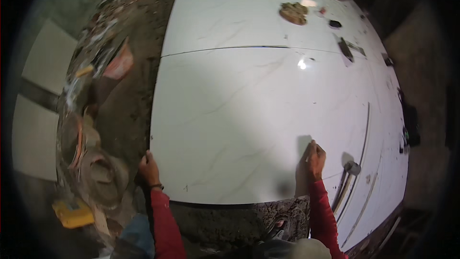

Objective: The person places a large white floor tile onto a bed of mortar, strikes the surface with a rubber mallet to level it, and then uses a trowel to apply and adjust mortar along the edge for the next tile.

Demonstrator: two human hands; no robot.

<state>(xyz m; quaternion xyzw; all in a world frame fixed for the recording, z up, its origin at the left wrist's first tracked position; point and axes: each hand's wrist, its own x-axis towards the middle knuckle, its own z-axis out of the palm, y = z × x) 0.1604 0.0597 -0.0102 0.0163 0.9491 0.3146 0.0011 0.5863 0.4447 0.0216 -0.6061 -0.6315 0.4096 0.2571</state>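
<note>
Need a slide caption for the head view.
Left hand at the edge of a veined white tile; right hand near a grey-headed mallet.

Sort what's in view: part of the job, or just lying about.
Job, probably:
White marbled tile, with the left hand at its edge
Mallet near the right forearm

Lying about, apparently:
Yellow boxy object
Orange-red item
Brown lump

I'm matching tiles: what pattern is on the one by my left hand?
White tile, faintly veined in grey, marble-like; head view shows it.
</note>
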